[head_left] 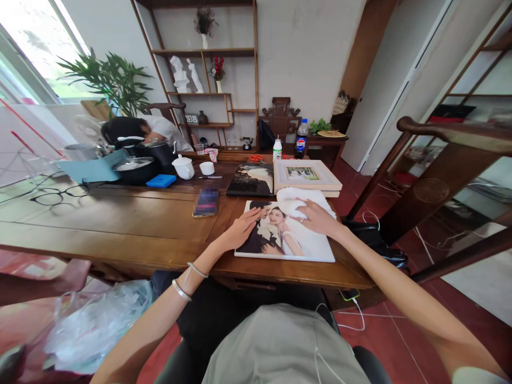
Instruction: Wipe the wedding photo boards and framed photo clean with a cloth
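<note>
A large photo board (306,242), printed with a couple's wedding portrait, lies flat at the table's front edge before me. My left hand (242,228) rests on its left side, fingers stretched out and holding nothing. With my right hand (316,217) I grip a fluffy white cloth (291,198) on the board's upper right part; the fingers are bent into it. Behind the board are a dark photo album (251,180) and, to its right, a pale framed photo (303,173) on a stack.
Left of the board lies a phone (205,201). Farther left are a blue box (161,181), a white teapot (183,167), a black pot (135,168) and eyeglasses (60,194). A cola bottle (301,140) and white bottle (277,150) stand behind. Another person (164,129) leans over at the back left.
</note>
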